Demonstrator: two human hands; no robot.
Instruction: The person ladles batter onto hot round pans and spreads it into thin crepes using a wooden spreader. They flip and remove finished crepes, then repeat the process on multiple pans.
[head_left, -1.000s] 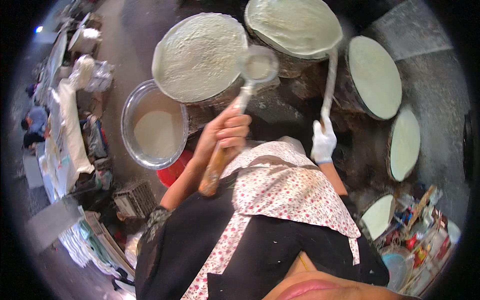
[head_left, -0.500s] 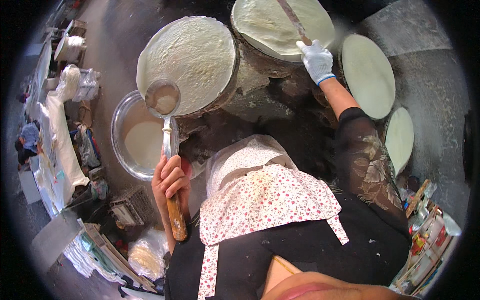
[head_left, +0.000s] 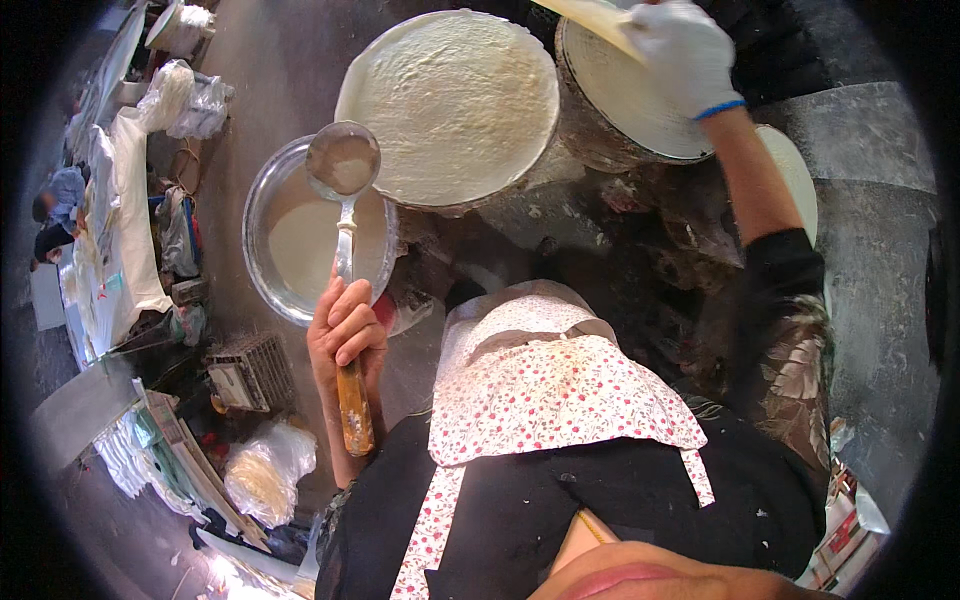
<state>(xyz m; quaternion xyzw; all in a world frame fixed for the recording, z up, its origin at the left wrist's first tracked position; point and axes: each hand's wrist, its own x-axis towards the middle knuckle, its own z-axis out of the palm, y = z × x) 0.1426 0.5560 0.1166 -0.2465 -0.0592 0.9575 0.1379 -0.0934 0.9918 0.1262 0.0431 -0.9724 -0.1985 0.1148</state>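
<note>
My left hand (head_left: 345,325) grips the wooden-and-metal handle of a ladle (head_left: 342,160), whose round bowl hangs over a clear-rimmed tub (head_left: 290,250) of thin white batter. Directly behind that stands a round griddle covered with a creamy, bubbled sheet (head_left: 450,110). Up at the top right, my white-gloved right hand (head_left: 685,55) is closed on a long pale strip (head_left: 590,20), blurred, possibly a stick with a sheet on it. It is over a second round griddle (head_left: 630,120), whose surface looks smoother and greyer.
Another pale round griddle (head_left: 790,180) is at the right. On the left are a long white-covered surface (head_left: 135,240), a person in blue (head_left: 62,200), a crate (head_left: 250,375) and a plastic bag (head_left: 270,470). A floral apron (head_left: 560,390) covers my front.
My right hand has risen to the top griddle, where the creamy sheet no longer covers the surface. My left hand brought the ladle leftward over the tub, then raised it slightly.
</note>
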